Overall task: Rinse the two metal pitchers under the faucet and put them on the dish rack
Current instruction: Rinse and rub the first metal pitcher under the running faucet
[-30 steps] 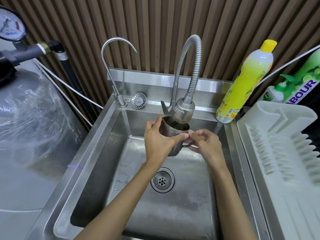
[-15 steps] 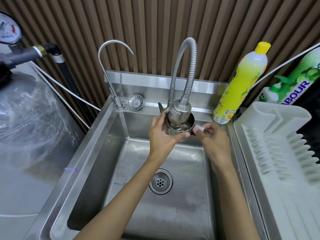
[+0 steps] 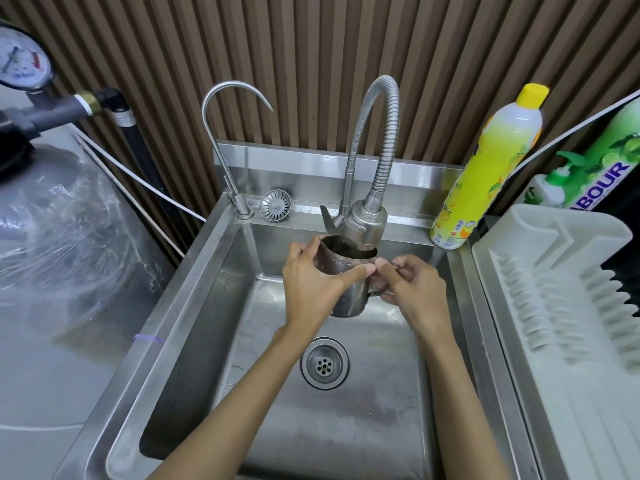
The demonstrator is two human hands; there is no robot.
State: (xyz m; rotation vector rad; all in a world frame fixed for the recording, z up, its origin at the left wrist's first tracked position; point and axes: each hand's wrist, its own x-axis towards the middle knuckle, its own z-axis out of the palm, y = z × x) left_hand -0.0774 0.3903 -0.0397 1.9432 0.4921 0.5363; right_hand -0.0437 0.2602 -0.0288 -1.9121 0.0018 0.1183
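Over the sink (image 3: 214, 306), a metal pitcher (image 3: 349, 285) held mouth-up just under the faucet head (image 3: 363, 225).
Left hand (image 3: 311, 285) wraps the pitcher's body; right hand (image 3: 412, 289) pinches its handle on the right.

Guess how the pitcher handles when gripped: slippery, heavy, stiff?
The pitcher looks like polished steel: probably rigid, likely slick when wet. The left hand wraps its body, right hand pinches the handle; it may grow heavy filling under the faucet.

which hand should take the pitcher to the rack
Probably right: the right hand grips the pitcher by its handle and the dish rack sits on that side; the left hand wraps its body.
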